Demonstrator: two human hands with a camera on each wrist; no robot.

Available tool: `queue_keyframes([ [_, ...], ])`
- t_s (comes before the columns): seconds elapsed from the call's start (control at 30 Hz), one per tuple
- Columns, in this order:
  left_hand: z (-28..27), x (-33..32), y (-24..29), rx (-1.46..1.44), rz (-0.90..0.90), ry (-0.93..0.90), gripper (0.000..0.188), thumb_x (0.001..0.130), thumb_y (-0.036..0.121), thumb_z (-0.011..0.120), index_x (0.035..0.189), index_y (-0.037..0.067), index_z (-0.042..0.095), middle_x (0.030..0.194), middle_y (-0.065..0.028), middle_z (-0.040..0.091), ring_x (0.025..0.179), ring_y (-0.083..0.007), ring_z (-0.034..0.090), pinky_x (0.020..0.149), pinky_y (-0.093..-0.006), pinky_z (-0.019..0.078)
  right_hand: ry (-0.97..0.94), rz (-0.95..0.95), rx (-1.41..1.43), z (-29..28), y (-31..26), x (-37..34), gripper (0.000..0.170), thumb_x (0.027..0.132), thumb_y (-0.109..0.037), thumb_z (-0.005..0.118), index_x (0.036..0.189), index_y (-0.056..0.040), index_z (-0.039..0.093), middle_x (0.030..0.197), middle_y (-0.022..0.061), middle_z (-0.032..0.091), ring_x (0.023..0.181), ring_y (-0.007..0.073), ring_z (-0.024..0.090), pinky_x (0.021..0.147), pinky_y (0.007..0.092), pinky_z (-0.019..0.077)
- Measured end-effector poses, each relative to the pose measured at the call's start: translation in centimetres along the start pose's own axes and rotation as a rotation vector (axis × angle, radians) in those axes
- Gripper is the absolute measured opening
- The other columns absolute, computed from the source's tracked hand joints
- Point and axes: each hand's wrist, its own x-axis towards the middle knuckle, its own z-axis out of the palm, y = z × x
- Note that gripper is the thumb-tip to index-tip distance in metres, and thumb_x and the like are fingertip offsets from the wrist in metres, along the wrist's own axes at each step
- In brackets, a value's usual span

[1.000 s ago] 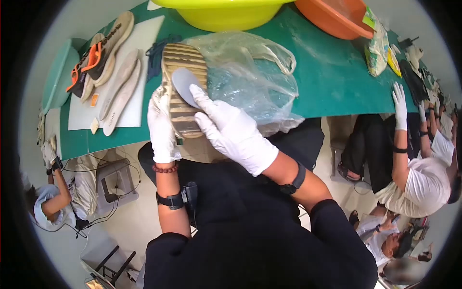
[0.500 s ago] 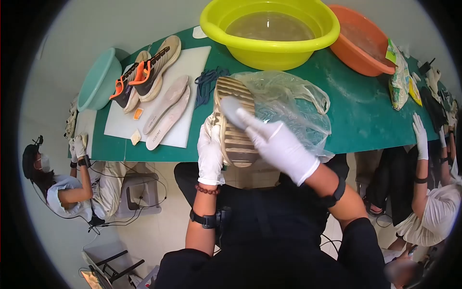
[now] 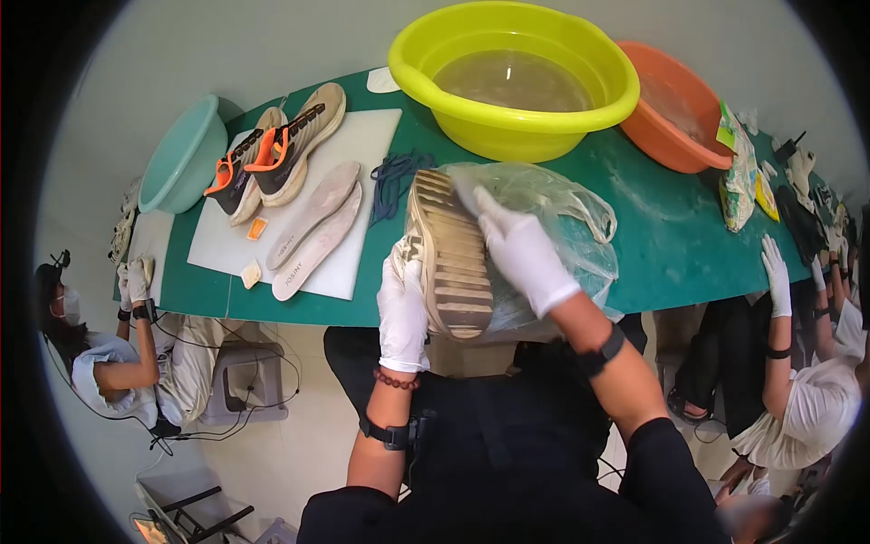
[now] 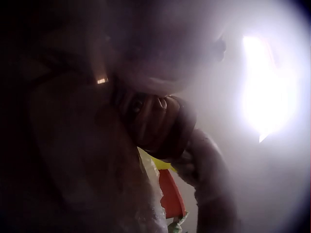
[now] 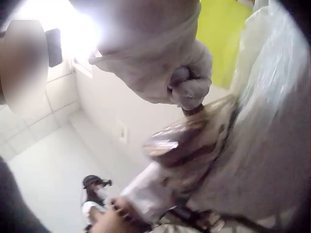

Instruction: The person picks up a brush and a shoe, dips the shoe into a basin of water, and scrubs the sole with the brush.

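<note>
A shoe is held sole outward over the table's front edge, its ribbed sole brown and stained. My gloved left hand grips its side from the left. In my gloved right hand is a grey oval thing, blurred, at the upper right edge of the sole. The right wrist view has the right hand's fingers curled, with the shoe below them. Dark and hazy, the left wrist view shows the shoe in part.
Behind the shoe lies a clear plastic bag. A yellow basin of cloudy water and an orange basin stand at the back. On a white board to the left are a pair of shoes and insoles. Other people sit at both sides.
My right hand has moved with the grey thing from the middle of the sole to its upper right edge. The left hand keeps its grip, and the head view has shifted.
</note>
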Motion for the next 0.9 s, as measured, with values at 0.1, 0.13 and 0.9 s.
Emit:
queue_keyframes([
  [0.1, -0.1, 0.5, -0.5, -0.029, -0.032, 0.007, 0.037, 0.108, 0.015, 0.053, 0.143, 0.003, 0.053, 0.124, -0.0104, 0.069, 0.110, -0.0140, 0.062, 0.098, -0.0306, 0.0491, -0.186, -0.062, 0.001, 0.2, -3.9, -5.3, 0.044, 0.100, -0.014, 0.058, 0.143, -0.0045, 0.057, 0.118, 0.0319, 0.065, 0.109, 0.0450, 0.065, 0.095, 0.0421, 0.0537],
  [0.13, 0.0, 0.3, -0.1, 0.006, -0.034, 0.014, 0.037, 0.108, 0.015, 0.052, 0.143, 0.002, 0.053, 0.124, -0.0105, 0.069, 0.109, -0.0150, 0.062, 0.097, -0.0320, 0.0494, -0.154, -0.013, -0.034, 0.2, -3.7, -5.2, 0.043, 0.101, -0.015, 0.057, 0.143, -0.0047, 0.057, 0.122, 0.0310, 0.065, 0.111, 0.0437, 0.066, 0.096, 0.0401, 0.0533],
  [0.9, -0.1, 0.4, 0.4, 0.061, -0.013, 0.024, 0.038, 0.108, 0.020, 0.053, 0.142, 0.001, 0.053, 0.127, -0.0096, 0.067, 0.112, -0.0143, 0.062, 0.097, -0.0300, 0.0495, 0.125, -0.205, 0.226, 1.4, 0.8, -7.8, 0.046, 0.101, -0.017, 0.060, 0.147, -0.0130, 0.055, 0.099, 0.0307, 0.068, 0.090, 0.0478, 0.067, 0.076, 0.0483, 0.0566],
])
